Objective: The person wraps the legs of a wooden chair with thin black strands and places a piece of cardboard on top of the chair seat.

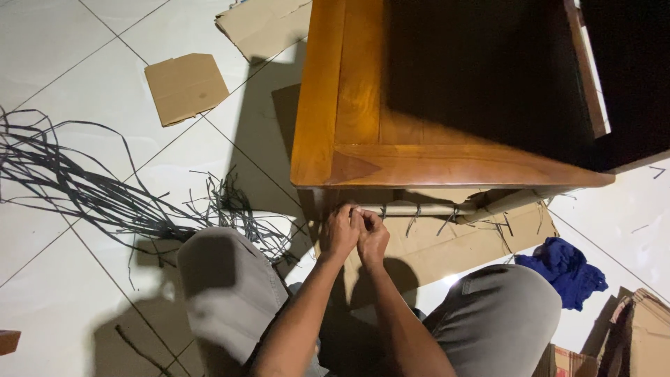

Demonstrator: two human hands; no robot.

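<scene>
while the person sits on the tiled floor [84, 293] with both knees up, the left hand [339, 232] and right hand [373, 237] are pressed together, fingers pinched round the end of a pale rod [426, 208] that runs just under the front edge of the wooden furniture piece [363, 126]. short dark strips hang off that rod. a loose heap of dark strips [91, 188] lies well off to the left, cardboard scraps [185, 87] beyond it, and a blue cloth [565, 269] sits right of the knee.

A: Frame above the left hand [339, 231]?
B: Glossy varnished wooden frame [363, 91]; pale matt rod [426, 208] beside the right hand [372, 237].
A: Floor?
B: Glossy tile floor [63, 293], matt cardboard sheet [185, 87], blue cloth [565, 269] at far right.
</scene>
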